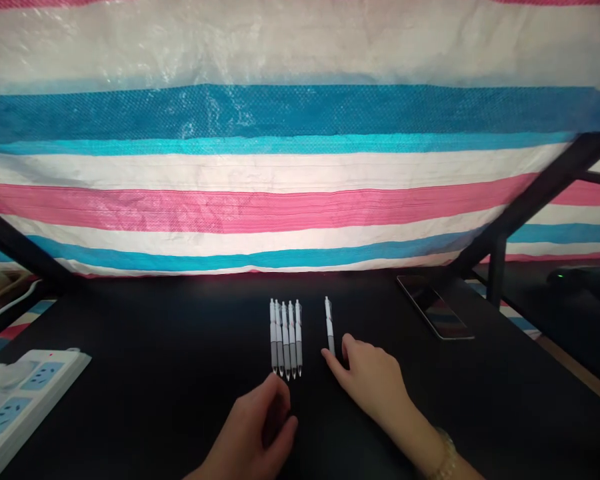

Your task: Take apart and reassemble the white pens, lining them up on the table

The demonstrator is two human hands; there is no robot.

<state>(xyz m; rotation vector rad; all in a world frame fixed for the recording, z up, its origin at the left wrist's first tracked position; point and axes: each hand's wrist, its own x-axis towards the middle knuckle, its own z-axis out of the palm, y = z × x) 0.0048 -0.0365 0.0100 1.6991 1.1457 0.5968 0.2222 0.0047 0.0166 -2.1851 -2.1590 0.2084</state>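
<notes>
Several white ballpoint pens with grey grips (286,333) lie side by side on the black tabletop (160,373), their metal tips toward me. My left hand (253,427) is just below those tips, fingers curled and thumb apart, with nothing visible between them. One more white pen (329,320) lies by itself to the right of the row. At its lower end is my right hand (373,373), thumb and index finger spread on either side of the grip. The thumb hides this pen's tip. Whether the thumb touches the pen, I cannot tell.
A dark smartphone (435,308) lies at the back right. On the left sits a white power strip (35,393) with a plug in it. Black frame bars (510,213) slant up at both sides, and a striped plastic sheet (280,207) hangs behind the table.
</notes>
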